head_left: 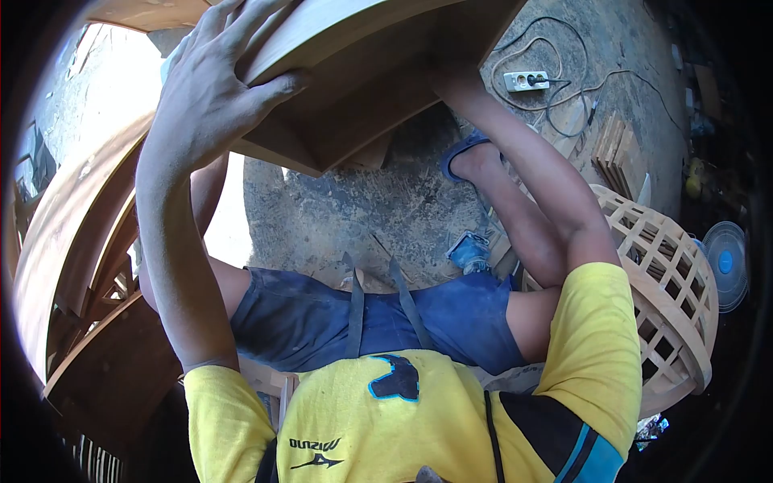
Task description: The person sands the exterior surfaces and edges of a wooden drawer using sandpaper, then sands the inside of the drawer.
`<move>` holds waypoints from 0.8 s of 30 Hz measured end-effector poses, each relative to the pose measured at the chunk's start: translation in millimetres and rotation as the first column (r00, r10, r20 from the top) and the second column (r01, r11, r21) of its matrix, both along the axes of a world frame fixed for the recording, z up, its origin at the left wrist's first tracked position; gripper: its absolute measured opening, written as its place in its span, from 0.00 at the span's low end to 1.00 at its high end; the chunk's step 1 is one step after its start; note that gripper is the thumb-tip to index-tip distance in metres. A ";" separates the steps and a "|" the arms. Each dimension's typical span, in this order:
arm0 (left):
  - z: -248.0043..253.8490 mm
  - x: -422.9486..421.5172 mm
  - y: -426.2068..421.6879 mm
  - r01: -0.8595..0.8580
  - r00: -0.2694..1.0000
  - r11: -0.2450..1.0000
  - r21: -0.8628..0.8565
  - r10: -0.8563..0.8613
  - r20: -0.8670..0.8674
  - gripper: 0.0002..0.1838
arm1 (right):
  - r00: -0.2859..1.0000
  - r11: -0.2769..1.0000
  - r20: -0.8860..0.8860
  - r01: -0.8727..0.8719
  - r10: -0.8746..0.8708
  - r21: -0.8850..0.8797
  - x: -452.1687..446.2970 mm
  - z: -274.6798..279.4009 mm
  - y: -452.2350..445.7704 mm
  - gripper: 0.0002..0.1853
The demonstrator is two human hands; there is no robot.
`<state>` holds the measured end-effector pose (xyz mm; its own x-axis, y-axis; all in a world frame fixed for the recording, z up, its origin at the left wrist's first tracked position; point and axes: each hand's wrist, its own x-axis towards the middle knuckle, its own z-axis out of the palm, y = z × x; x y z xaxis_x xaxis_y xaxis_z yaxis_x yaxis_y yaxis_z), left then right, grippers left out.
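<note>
A curved wooden frame (pixel 354 60) with a pale upper edge and a box-like, shadowed inner side fills the top of the head view. My left hand (pixel 217 80) grips its left part, with the fingers reaching over the pale edge and the thumb laid along the inner side. My right hand (pixel 451 74) reaches to the shadowed inner side near the right end. Its fingers are lost in the dark there, so their pose is hidden. The frame is tilted above the floor, in front of my spread knees.
Curved wooden panels (pixel 80 217) stand at the left. A wooden lattice piece (pixel 672 266) and a round object with a blue centre (pixel 726 264) are at the right. A power strip (pixel 526 80) with loose cables, stacked wood pieces (pixel 620 153) and a blue object (pixel 469 252) lie on the floor.
</note>
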<state>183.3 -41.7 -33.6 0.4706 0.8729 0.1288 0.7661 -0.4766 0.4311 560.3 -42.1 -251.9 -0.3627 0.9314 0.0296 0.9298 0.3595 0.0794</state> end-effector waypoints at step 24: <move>17.3 11.3 -4.8 -0.034 0.996 0.999 -0.013 0.033 -0.083 0.45 | 0.950 0.897 -0.020 0.287 -0.312 -0.335 -9.6 -8.2 -68.5 0.15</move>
